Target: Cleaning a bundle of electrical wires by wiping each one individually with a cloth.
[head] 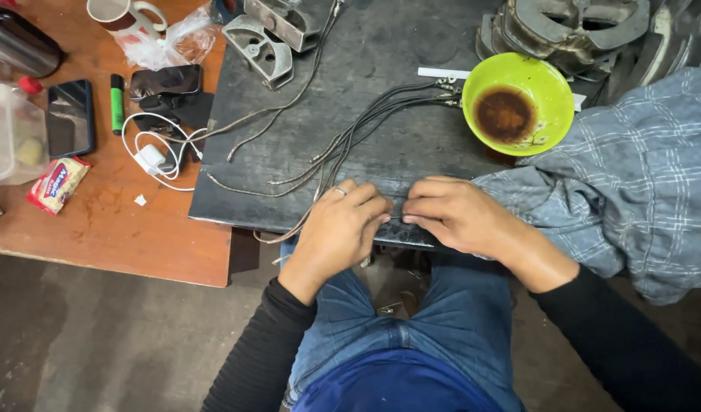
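Dark, worn work mat (411,46) covers a reddish wooden table (121,229) above a bare concrete floor, seen from the head cam. Both hands meet at the mat's near edge: left hand (339,229), ring on one finger, and right hand (457,214) pinch a thin dark wire (397,217) between thumb & fingertips, fingers closed on it. Wire sits right at the front edge, just above the person's blue-jeaned lap. A bundle of grey cables w/ metal end fittings (365,122) fans across the mat from behind the left hand toward a lime-green plastic bowl holding brown residue (517,103). Grey checked cloth (633,175) lies right of the hands. Left side: black smartphone (69,118), green marker (117,103), white charger w/ cord (152,159), red snack packet (58,183). Grey metal castings (572,27) stack at top right.
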